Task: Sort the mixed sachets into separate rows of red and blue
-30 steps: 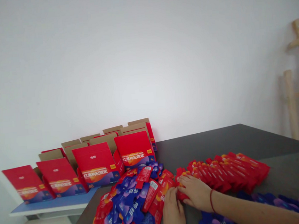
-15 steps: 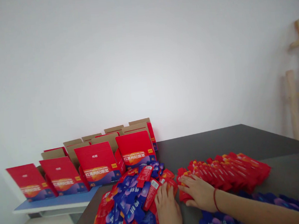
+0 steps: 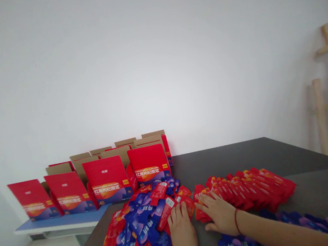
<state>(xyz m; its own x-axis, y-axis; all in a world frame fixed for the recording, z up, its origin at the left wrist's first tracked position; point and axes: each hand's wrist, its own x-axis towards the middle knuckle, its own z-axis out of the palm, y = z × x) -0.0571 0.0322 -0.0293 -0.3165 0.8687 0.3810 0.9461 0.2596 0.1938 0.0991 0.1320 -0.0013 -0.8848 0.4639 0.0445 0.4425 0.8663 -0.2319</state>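
Note:
My left hand (image 3: 182, 232) rests at the right edge of a loose pile of red pouches (image 3: 159, 191) and blue pouches (image 3: 142, 221). Its fingers reach forward, flat, over a red pouch there. My right hand (image 3: 222, 214), with a red band at the wrist, lies with fingers spread on the left end of a row of overlapping red pouches (image 3: 252, 188). Under and beside the right forearm lie blue pouches (image 3: 234, 245), also overlapping in a row and partly hidden by the arm.
Several open red cartons (image 3: 108, 177) stand at the left and back left, some on a blue-topped bench (image 3: 83, 219). The dark table (image 3: 227, 155) extends back to a white wall. A wooden frame (image 3: 321, 117) leans at the far right.
My left hand has shifted slightly down and left at the pile's edge. The right hand stays on the red row with almost no movement.

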